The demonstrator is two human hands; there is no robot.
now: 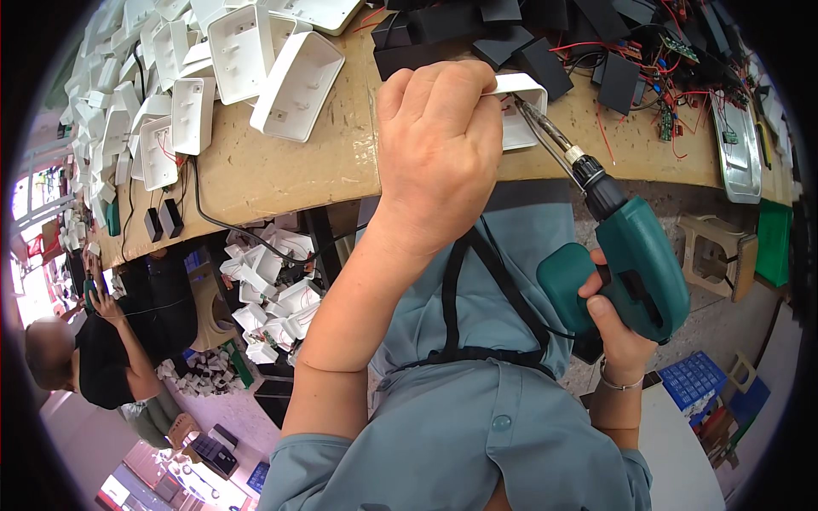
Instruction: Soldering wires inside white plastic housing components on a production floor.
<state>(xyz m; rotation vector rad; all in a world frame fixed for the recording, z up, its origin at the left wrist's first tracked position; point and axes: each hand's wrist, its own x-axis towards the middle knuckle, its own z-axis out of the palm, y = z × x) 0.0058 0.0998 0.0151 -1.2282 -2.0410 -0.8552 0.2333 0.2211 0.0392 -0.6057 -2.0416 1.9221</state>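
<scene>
1. The brown table point(281, 183) runs across the view, its near edge curving just in front of the person's body.
2. White cases point(243, 55) heap over its left part; black boxes point(452, 34) crowd the far middle, with loose wires and circuit boards point(665, 128) to the right.
3. A metal tray point(740, 175) sits at the right, near the table's edge.
4. Around the table: a stool point(741, 255) and a green bin point(774, 243) at right, blue crates point(690, 383) lower down, and a seated co-worker point(111, 358) at left.
5. 1 case point(518, 134) is over the table near the front edge, gripped by the left hand point(439, 140) with fingers curled; whether it touches the surface is hidden.
6. The right hand point(609, 328) wraps the green tool point(643, 264), its tip reaching into the case.
7. Bare table shows on both sides of the case; a black cord point(239, 232) crosses the front edge at left.
</scene>
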